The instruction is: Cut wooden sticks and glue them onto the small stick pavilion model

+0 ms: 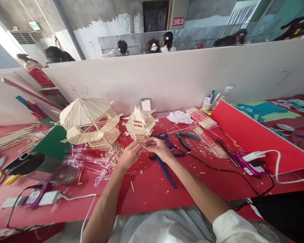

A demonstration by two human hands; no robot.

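Note:
My left hand (pixel 130 154) and my right hand (pixel 157 147) meet at the front of a small pavilion model (pixel 140 122) built from thin wooden sticks. Both sets of fingers are pinched together at its base; whatever is between them is too small to make out. To the left stands a larger stick-built pavilion (pixel 87 118) with a sloped roof. Just right of my right hand lie a blue glue gun (pixel 166 139) and green-handled pliers (pixel 186 139). Blue-handled cutters (pixel 164 170) rest below my right wrist.
Loose short sticks (pixel 114 157) and clear plastic wrapping (pixel 83 157) lie to the left, near a dark-lidded bottle (pixel 44 168). Bundled sticks (pixel 210 141), a red board (pixel 263 135) and a purple power strip (pixel 249 163) are at right. A white partition (pixel 182 76) runs behind.

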